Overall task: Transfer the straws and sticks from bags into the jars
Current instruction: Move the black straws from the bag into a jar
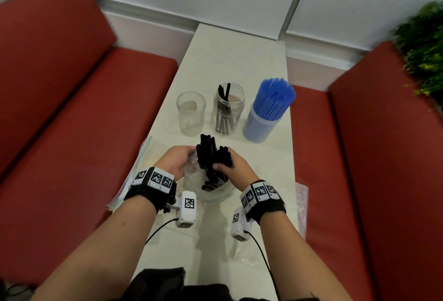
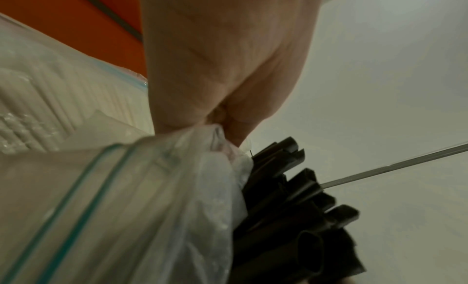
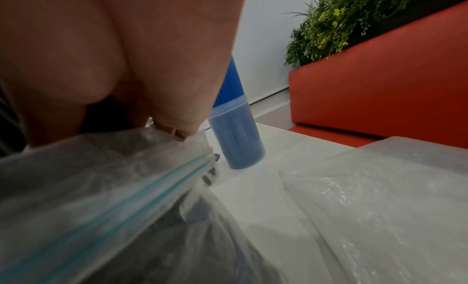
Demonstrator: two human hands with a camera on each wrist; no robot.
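Black straws (image 1: 214,157) stood as a bundle between both hands at the near middle of the table (image 1: 239,44), lower ends inside a clear zip bag (image 1: 208,190), upper ends pointing toward 12 o'clock, tilted slightly away from the person. Long axis ran roughly near-to-far.

Right hand (image 1: 233,166) was curled round the bundle from its 3 o'clock side. Left hand (image 1: 178,161) pinched the bag's gathered plastic at the bundle's 9 o'clock side; left wrist view showed the crumpled film caught between thumb and fingers, open straw ends just beside it.

Middle jar (image 1: 229,109), already holding a few black straws, stood at 12 o'clock from the bundle, slightly toward 1, and apart from it. Empty jar (image 1: 191,114) was at 11 o'clock. Blue jar (image 1: 263,118), packed with blue straws (image 1: 275,94), was at 1 o'clock. Judged: the bundle would need lifting clear of the bag, then carrying forward to the middle jar. Right hand was the one on the straws and sat a little nearer that jar.

Another bag (image 2: 38,100) of white sticks lay at 9 o'clock of the left hand; a flat clear bag (image 3: 380,198) lay at 4 o'clock of the right.

Writing: none readable on bags or jars. Wrist bands carried black-and-white square markers only.
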